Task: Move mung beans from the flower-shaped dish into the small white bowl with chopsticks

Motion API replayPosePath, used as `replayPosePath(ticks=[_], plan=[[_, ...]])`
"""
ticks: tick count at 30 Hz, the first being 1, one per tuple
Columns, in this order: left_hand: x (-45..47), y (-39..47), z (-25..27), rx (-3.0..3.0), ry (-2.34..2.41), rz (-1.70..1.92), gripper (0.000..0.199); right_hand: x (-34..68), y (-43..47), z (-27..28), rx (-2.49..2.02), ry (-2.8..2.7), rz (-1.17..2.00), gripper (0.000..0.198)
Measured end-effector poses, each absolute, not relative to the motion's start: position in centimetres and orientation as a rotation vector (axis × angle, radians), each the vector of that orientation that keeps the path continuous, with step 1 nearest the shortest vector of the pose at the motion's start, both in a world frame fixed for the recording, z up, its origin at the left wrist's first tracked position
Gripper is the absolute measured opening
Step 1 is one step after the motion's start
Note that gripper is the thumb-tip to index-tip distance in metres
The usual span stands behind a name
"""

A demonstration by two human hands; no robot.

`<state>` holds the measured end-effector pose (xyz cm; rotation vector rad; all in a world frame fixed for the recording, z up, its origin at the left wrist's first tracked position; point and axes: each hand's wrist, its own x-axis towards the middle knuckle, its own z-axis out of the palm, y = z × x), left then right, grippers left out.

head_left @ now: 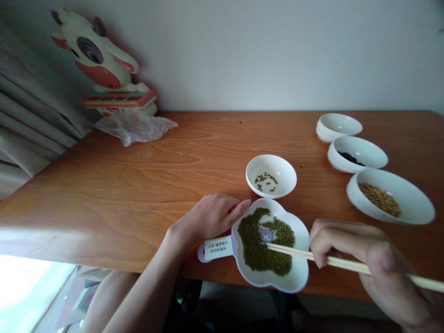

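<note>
Gripping chopsticks (350,266), the right hand (360,254) is closed around them at lower right; their tips point at the printed figure (266,235) amid green beans (253,245) in the flower-shaped dish (302,231), lower centre. Left hand (217,215): part-curled, thumb at the dish's rim; grip cannot be determined. A white bowl (286,178) holding scattered beans stands just above the dish.
</note>
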<state>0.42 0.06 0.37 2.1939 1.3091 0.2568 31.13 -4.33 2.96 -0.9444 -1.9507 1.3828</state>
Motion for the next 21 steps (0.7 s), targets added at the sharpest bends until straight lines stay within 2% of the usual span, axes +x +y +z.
replayPosePath(ticks=[21], plan=[[0.43, 0.1, 0.32, 2.207, 1.333, 0.251, 0.068, 31.96, -4.29, 2.85, -0.991, -1.921, 1.323, 0.081]])
